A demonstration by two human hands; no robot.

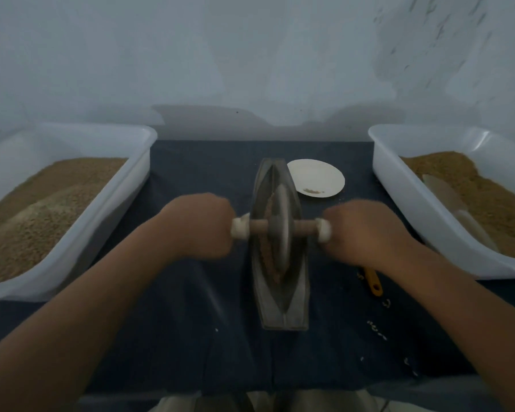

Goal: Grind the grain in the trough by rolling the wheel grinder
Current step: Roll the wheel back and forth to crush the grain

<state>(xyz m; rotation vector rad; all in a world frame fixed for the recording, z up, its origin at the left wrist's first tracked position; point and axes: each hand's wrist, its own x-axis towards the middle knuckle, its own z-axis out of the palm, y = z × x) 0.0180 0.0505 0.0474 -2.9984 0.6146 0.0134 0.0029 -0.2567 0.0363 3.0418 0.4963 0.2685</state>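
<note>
outboard of left hand [197, 226]: left tub [143, 173] near, cloth [173, 179] strip between | ahead of it: open cloth to wall [250, 69] | ahead of right hand [366, 230]: plate [315, 176] hard by trough [283, 307] | outboard: right tub [399, 197] close | behind right wrist: yellow tool [373, 281] | between grips: wheel [280, 227], trough sides | nearer than grips: cloth open either side of trough

- The left hand [201, 226] and right hand [366, 230] are motion-blurred, and their fingertips are hidden round the wheel grinder's [281, 209] handles.
- The right forearm [446, 292] covers most of a yellow tool [374, 282].
- The left tub [107, 221] and right tub [414, 209] run past the picture's edges.
</note>
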